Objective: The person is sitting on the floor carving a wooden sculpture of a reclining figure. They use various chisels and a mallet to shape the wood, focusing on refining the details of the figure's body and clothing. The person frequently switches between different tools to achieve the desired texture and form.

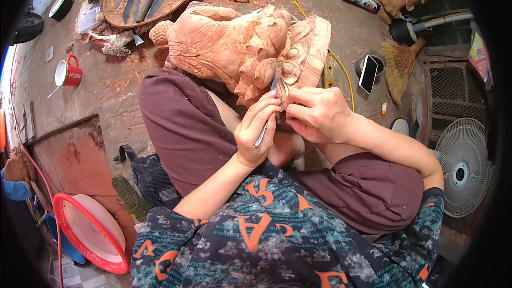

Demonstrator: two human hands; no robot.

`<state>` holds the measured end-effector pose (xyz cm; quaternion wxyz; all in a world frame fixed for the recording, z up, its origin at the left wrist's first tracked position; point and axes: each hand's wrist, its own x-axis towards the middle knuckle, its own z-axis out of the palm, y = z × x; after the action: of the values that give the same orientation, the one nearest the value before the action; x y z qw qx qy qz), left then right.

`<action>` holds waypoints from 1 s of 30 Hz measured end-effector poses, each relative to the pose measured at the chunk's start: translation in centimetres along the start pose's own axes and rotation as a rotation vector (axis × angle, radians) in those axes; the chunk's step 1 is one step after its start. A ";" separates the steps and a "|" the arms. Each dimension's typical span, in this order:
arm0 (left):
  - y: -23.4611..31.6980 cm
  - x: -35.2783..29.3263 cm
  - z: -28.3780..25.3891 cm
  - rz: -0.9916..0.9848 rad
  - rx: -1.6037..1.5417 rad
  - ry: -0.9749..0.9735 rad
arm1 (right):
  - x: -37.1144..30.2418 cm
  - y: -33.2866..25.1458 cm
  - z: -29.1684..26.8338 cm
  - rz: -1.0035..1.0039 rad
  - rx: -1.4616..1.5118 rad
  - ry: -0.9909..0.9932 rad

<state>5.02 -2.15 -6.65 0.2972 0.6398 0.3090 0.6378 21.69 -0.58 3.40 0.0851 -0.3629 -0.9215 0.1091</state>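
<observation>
Across my lap lies a carved wooden statue [213, 48], reddish and unpainted. Its curly-haired head points left, and its petalled base with swirling relief is at the right. My left hand [255, 130] is closed around a slim steel carving tool [274, 82]. The tool's flat blade reaches up to the groove between the petals and the swirls, and its rear end sticks out below the fingers. Beside it my right hand [319, 113] is closed, fingers pinched at the lower edge of the base. Whatever those fingers grip is hidden.
A round woven tray [113, 13] of flat blades lies far left, near a red mug [68, 73]. A yellow cord [349, 82] runs on the right past a phone [368, 74], a straw brush [400, 69] and a fan [463, 168]. A red-rimmed basin [90, 234] leans lower left.
</observation>
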 end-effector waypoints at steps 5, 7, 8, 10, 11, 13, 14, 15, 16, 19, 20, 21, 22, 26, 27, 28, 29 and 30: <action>-0.2 -0.2 -0.1 -0.183 0.045 -0.040 | 0.2 0.1 0.0 -0.008 -0.019 0.009; -0.4 -0.1 0.0 -0.185 0.008 -0.046 | 0.2 0.2 0.1 -0.011 -0.019 0.014; -0.4 -0.1 0.1 -0.127 -0.016 -0.005 | 0.3 0.2 0.1 -0.016 -0.015 0.023; -0.5 -0.1 0.2 -0.071 -0.037 0.017 | 0.3 0.3 0.2 -0.015 -0.007 0.029; -0.5 0.0 0.2 -0.140 -0.018 -0.003 | 0.3 0.3 0.2 -0.015 -0.020 0.026; -0.5 -0.1 0.2 -0.151 -0.024 0.019 | 0.3 0.3 0.3 -0.012 -0.028 0.024; -0.4 -0.2 0.2 -0.188 0.011 0.000 | 0.3 0.4 0.3 -0.019 -0.036 0.027; -0.4 -0.2 0.1 -0.214 0.028 -0.023 | 0.3 0.4 0.3 -0.011 -0.040 0.014; -0.3 -0.4 0.1 -0.142 0.003 0.000 | 0.3 0.4 0.4 -0.008 -0.052 0.003; -0.1 -0.4 -0.1 -0.086 -0.009 0.026 | 0.4 0.5 0.5 -0.024 -0.023 0.023; -0.1 -0.4 -0.1 -0.110 -0.016 0.029 | 0.4 0.5 0.5 -0.025 -0.020 0.009; -0.2 -0.3 -0.1 -0.170 0.002 0.002 | 0.4 0.6 0.5 -0.030 -0.023 0.020; -0.2 -0.3 0.0 -0.181 0.002 -0.006 | 0.4 0.6 0.5 -0.033 -0.027 0.025; -0.7 -0.2 0.3 -0.119 0.015 -0.002 | 0.5 0.8 0.6 -0.046 -0.025 0.038; -0.8 -0.1 0.3 -0.203 0.031 -0.037 | 0.4 0.8 0.6 -0.054 -0.018 0.030; -0.8 -0.2 0.3 -0.142 -0.003 0.002 | 0.4 0.9 0.7 -0.048 -0.008 0.026; -0.8 -0.2 0.3 -0.074 -0.033 0.023 | 0.4 0.9 0.6 -0.040 0.002 0.028; -0.9 -0.1 0.3 -0.071 -0.046 0.030 | 0.4 0.9 0.6 -0.031 -0.007 0.015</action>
<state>5.32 -1.72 -7.41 0.3295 0.6117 0.3211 0.6435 21.84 0.30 2.58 0.0924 -0.3496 -0.9268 0.1016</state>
